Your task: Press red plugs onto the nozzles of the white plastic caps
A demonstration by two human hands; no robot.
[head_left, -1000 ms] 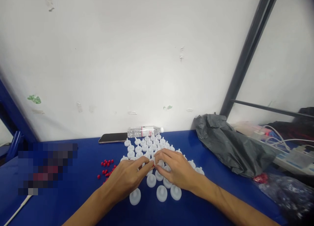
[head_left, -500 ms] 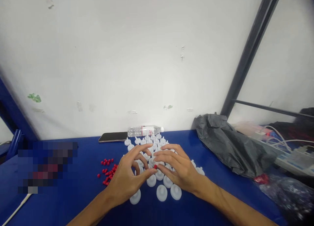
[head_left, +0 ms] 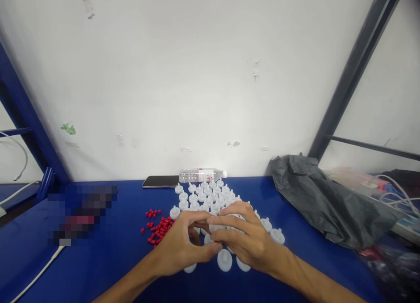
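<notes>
My left hand [head_left: 185,246] and right hand [head_left: 251,239] curled close together at lower centre, grip impossible to tell, round whitish caps [head_left: 225,260] with narrow spouts around and beyond, some hidden by my fingers, a red speck [head_left: 216,241] barely showing between.

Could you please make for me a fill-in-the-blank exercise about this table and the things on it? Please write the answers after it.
The clear bottle is not standing but lying on its ____.
The small pieces nearest to the left hand, heaped beside it, have the colour ____.
In the picture, the phone is to the ____ of the bottle.
The tabletop under the white plastic pieces has the colour ____.

Missing words: side; red; left; blue.
</notes>
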